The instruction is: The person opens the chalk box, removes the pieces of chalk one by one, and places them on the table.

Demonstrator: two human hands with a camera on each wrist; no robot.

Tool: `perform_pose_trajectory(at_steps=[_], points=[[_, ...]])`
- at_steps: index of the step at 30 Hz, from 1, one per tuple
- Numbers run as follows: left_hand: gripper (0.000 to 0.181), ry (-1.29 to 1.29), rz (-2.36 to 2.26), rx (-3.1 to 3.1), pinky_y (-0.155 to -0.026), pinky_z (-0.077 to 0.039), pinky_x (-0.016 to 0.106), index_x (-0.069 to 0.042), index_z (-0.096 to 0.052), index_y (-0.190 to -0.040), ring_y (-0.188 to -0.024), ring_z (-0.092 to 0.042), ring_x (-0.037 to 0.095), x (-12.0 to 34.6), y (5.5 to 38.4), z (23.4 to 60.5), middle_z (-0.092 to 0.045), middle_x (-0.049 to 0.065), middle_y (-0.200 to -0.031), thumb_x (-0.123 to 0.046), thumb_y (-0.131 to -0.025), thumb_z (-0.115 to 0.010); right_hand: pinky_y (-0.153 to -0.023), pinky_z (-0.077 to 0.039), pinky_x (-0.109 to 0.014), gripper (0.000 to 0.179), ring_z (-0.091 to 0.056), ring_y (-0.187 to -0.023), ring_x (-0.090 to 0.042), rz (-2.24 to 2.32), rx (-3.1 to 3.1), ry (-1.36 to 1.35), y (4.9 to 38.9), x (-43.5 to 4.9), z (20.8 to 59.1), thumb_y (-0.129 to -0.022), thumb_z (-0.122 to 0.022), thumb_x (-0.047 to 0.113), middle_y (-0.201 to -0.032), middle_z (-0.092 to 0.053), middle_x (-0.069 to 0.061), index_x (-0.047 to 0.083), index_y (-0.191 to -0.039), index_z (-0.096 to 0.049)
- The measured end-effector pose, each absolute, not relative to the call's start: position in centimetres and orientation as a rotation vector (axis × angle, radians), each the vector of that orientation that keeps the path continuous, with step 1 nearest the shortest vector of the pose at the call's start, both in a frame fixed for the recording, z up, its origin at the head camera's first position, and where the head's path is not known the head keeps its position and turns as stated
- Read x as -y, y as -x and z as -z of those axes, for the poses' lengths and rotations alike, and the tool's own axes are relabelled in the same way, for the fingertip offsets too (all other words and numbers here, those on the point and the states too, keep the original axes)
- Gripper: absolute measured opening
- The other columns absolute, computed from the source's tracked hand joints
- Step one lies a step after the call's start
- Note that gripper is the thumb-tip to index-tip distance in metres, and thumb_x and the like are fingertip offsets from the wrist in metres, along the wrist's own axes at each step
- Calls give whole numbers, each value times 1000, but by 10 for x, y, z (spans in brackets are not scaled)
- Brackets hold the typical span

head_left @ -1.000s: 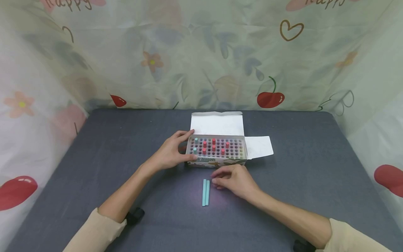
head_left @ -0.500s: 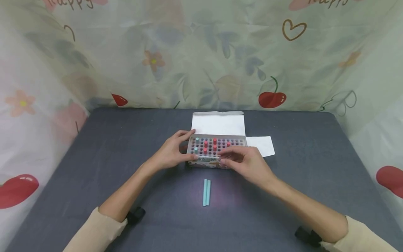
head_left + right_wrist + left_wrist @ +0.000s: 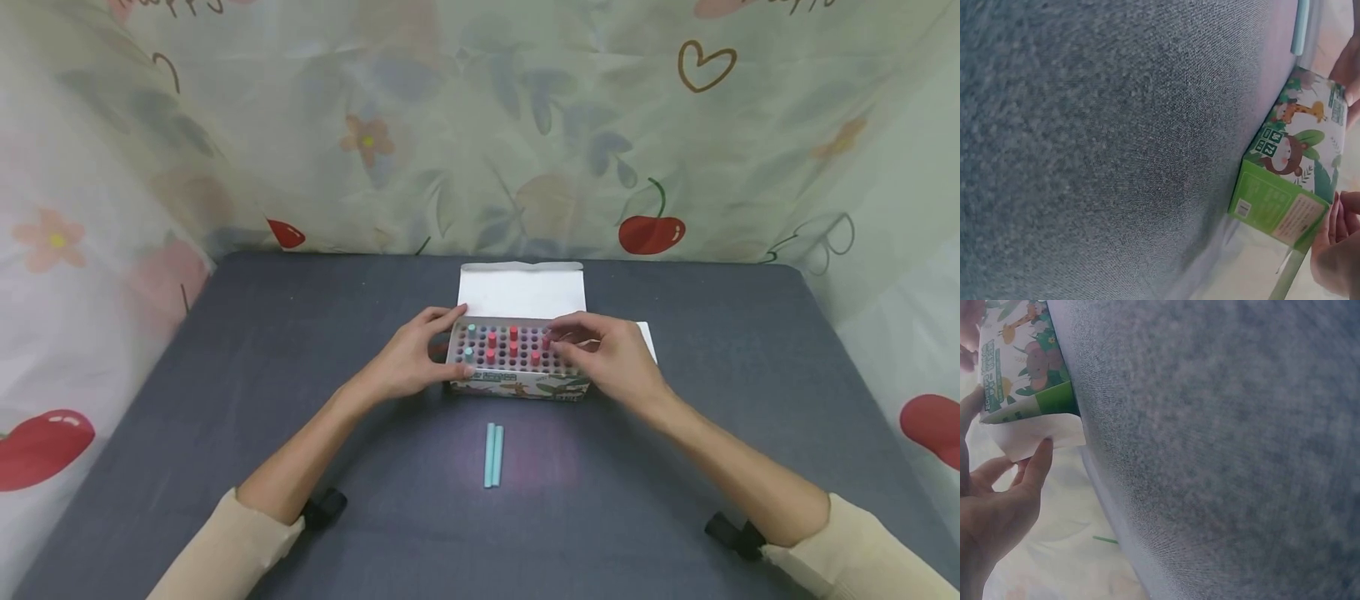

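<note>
A printed chalk box (image 3: 517, 387) stands with its lid up, a holed grid inside. Several red chalk sticks (image 3: 513, 349) and two light blue chalk sticks (image 3: 468, 355) poke up from the holes. My left hand (image 3: 405, 354) grips the box's left end, thumb at the front edge and fingers toward the back. Over the right part of the grid, my right hand (image 3: 618, 358) pinches the rightmost red chalk stick (image 3: 546, 342), thumb and index finger at its top. Two more blue chalk sticks (image 3: 493, 456) lie side by side on the table in front of the box.
The white lid (image 3: 521, 289) leans back behind the box, and a white side flap (image 3: 647, 340) sticks out right, partly hidden by my right hand. The grey tabletop (image 3: 375, 517) ends at a patterned cloth (image 3: 450, 167) behind.
My right hand has moved from beside the loose blue chalk sticks up and right to the red stick in the box. The left hand keeps its hold on the box.
</note>
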State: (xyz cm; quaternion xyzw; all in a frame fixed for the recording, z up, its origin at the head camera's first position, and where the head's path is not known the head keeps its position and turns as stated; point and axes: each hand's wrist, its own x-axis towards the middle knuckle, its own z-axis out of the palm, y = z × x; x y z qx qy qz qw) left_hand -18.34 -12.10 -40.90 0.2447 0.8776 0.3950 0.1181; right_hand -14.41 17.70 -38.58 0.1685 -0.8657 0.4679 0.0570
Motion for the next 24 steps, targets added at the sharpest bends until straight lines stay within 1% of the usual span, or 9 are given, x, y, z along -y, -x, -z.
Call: perform_pose_trajectory(at_steps=[4, 5, 13, 19, 22, 24], points=[[90, -713, -1158, -2564, -96, -51, 43, -18, -29, -158, -131, -48, 35, 120, 184, 408, -36, 15, -147, -30, -85, -80, -74, -57, -31, 23, -69, -85, -17, -1362, 2660, -473, 147, -177, 387, -85, -74, -2, -96, -74, -6, 4, -108, -73], [90, -711, -1157, -2564, -96, -51, 43, -18, -29, -158, -130, -49, 35, 120, 183, 408, -36, 15, -147, -30, -85, -80, -74, -57, -32, 24, -70, -86, -17, -1348, 2681, -459, 148, -177, 387, -86, -73, -2, -97, -74, -7, 4, -109, -73], [90, -703, -1149, -2570, -96, -51, 42, -17, -28, -158, -128, -51, 36, 120, 182, 408, -37, 16, -146, -29, -86, -80, -69, -54, -33, 23, -73, -89, -17, -1260, 2871, -362, 153, -172, 384, -88, -72, 6, -96, -75, -6, 8, -110, -75], [90, -692, -1156, -2567, -95, -52, 42, -17, -29, -158, -127, -52, 35, 118, 182, 408, -36, 16, -147, -28, -85, -81, -65, -52, -31, 25, -73, -85, -14, -1145, 2957, -339, 155, -169, 382, -86, -75, 11, -95, -76, -6, 8, -112, -77], [90, -692, -1152, -2573, -96, -51, 42, -17, -29, -158, -128, -51, 35, 118, 182, 407, -36, 17, -147, -28, -85, -81, -61, -48, -29, 26, -70, -78, -13, -1078, 2990, -316, 157, -168, 381, -86, -76, 13, -95, -76, -7, 9, -111, -78], [90, -692, -1147, -2577, -96, -51, 42, -17, -29, -158, -128, -50, 36, 118, 182, 407, -36, 17, -147, -28, -85, -81, -60, -46, -29, 25, -68, -78, -14, -1021, 3006, -307, 159, -167, 381, -86, -77, 15, -95, -76, -7, 9, -110, -79]])
